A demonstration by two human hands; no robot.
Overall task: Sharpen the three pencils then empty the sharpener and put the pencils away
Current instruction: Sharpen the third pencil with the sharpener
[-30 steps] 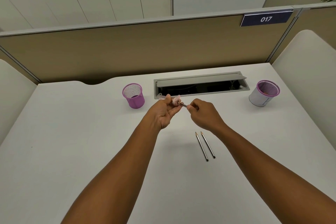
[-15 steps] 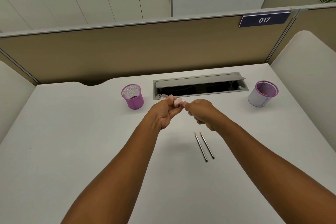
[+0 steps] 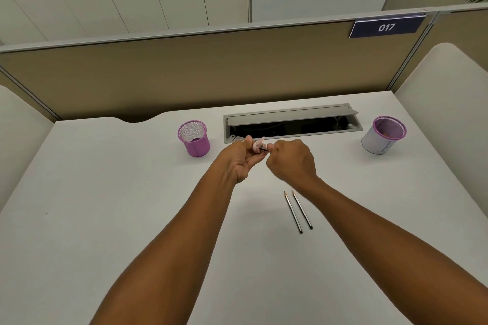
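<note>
My left hand (image 3: pixel 241 158) grips a small pink sharpener (image 3: pixel 257 144) above the white desk. My right hand (image 3: pixel 291 162) holds a dark pencil (image 3: pixel 264 149) whose tip end sits in the sharpener; only a short piece of it shows between the hands. Two more dark pencils (image 3: pixel 298 210) lie side by side on the desk, below my right wrist, points facing away from me. A purple mesh cup (image 3: pixel 194 138) stands to the left of the hands. A second mesh cup (image 3: pixel 384 135), white-wrapped with a purple rim, stands at the far right.
An open grey cable tray (image 3: pixel 291 124) is set into the desk (image 3: pixel 105 206) just behind my hands. A tan partition with a "017" sign (image 3: pixel 386 26) closes off the back. White side panels (image 3: pixel 443 87) flank the desk.
My right hand has rolled over around the pencil, knuckles now up, while staying against the sharpener. The left hand has held almost still.
</note>
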